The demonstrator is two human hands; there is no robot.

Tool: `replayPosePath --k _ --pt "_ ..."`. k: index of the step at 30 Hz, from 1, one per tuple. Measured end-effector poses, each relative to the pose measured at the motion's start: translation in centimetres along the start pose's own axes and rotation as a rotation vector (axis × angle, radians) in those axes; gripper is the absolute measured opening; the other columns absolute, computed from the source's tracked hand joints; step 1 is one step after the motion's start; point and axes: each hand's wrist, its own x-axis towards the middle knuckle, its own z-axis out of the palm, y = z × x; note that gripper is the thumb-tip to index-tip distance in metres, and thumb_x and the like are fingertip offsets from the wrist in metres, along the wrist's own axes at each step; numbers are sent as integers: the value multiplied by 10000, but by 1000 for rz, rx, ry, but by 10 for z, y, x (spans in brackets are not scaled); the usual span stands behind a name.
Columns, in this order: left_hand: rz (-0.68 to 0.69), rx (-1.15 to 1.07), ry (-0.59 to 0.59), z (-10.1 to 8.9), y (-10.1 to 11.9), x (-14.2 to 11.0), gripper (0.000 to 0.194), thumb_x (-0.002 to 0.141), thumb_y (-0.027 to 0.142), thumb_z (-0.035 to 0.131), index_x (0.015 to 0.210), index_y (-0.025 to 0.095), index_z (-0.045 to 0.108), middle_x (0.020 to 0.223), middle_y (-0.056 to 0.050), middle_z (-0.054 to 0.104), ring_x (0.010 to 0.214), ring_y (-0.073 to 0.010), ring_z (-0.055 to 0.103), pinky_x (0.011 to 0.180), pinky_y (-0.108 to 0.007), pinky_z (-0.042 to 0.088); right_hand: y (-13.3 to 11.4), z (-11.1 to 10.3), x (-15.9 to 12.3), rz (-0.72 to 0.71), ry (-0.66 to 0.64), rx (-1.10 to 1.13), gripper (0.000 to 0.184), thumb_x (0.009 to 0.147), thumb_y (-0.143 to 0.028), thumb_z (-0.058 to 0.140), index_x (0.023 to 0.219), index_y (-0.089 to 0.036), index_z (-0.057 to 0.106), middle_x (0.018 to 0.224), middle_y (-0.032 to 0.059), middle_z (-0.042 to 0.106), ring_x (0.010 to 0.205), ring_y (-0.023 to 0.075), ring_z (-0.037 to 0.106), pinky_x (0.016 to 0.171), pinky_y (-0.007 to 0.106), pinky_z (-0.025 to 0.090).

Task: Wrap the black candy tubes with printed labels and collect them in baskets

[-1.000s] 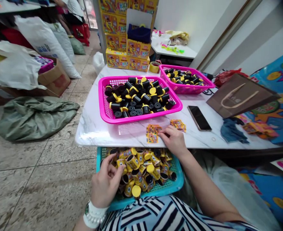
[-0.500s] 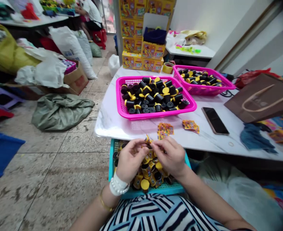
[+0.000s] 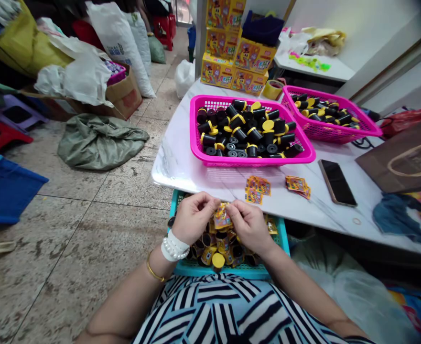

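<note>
My left hand point(image 3: 190, 217) and my right hand point(image 3: 250, 227) are both closed in a pinch, with a small yellow-orange printed label point(image 3: 222, 219) stretched between their fingertips. Whether it is a flat label or a sleeve, I cannot tell. Beneath my hands, a teal basket point(image 3: 232, 272) rests at my lap, full of small containers wrapped in the same print; one with a yellow lid point(image 3: 218, 261) faces up. Just beyond, on the table, lie a loose pile of printed labels point(image 3: 256, 189) and a second stack point(image 3: 297, 185).
On the marble-patterned table point(image 3: 174, 162), a pink basket point(image 3: 253, 161) and another pink basket point(image 3: 339, 136) hold black containers with yellow lids. A phone point(image 3: 337, 182) and paper bag point(image 3: 404, 157) stand right. Printed boxes point(image 3: 249, 79) are stacked behind. Left, on the floor, lies a green sack point(image 3: 102, 141).
The label between my hands is now spread and faces up; before, it looked crumpled. My hands have drawn slightly apart. The camera view has tilted down and shifted left.
</note>
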Motion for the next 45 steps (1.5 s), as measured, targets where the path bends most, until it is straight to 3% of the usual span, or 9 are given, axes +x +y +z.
replayPosePath --k 4,9,18,28,32,35,39,42,45 --pt "-13 -101 175 -3 -5 -16 260 871 415 618 794 167 617 560 54 496 472 -74 402 469 -193 331 9 5 -2 -33 162 -39 393 977 -327 461 613 -195 397 568 -57 336 525 89 335 526 244 283" --pt "122 65 184 1 -7 -40 242 888 342 610 756 162 701 651 -11 588 577 -110 514 549 -227 412 11 8 -5 -207 268 -222 352 966 -220 486 625 -198 402 578 -53 355 527 92 356 543 250 289" --pt "254 123 295 7 -9 -37 78 765 220 739 809 161 765 708 -35 604 638 -128 547 554 -232 442 5 16 -10 -467 271 -451 265 967 -180 492 702 -198 500 598 -11 493 542 119 457 549 252 350" --pt "14 -18 289 -7 -9 -36 69 702 244 772 681 179 762 765 -59 672 730 -172 623 666 -254 512 4 28 -11 -560 195 -524 259 960 -181 476 706 -222 510 576 3 520 539 147 485 531 291 348" --pt "-216 -206 187 -16 -15 -41 198 748 359 750 745 164 712 501 16 575 439 -90 480 436 -187 375 -6 25 -10 -570 96 -431 247 967 -218 475 735 -209 560 581 4 545 528 139 505 522 279 366" --pt "-327 -301 138 -29 -14 -45 284 788 437 708 789 160 643 367 80 433 319 -44 329 367 -149 207 -24 -4 16 -534 25 -359 263 975 -283 477 755 -203 598 606 3 580 548 127 539 550 257 404" --pt "-323 -372 233 -49 -3 -38 371 668 380 821 891 125 670 504 34 581 366 -26 393 386 -129 228 -41 -57 93 -410 168 -652 327 947 -401 507 740 -184 637 731 55 629 706 171 570 656 291 409" --pt "-339 -451 247 -55 3 -29 407 582 308 876 876 101 686 585 14 624 398 -8 396 401 -122 256 -42 -76 157 -199 -174 -859 378 837 -522 621 700 -173 668 684 52 629 652 167 549 612 284 391" --pt "-371 -485 226 -50 4 -24 351 578 302 878 765 104 657 498 51 548 387 -8 381 396 -120 247 -41 -71 199 -111 -515 -997 383 728 -515 729 583 -171 643 569 38 583 580 160 538 581 288 396"
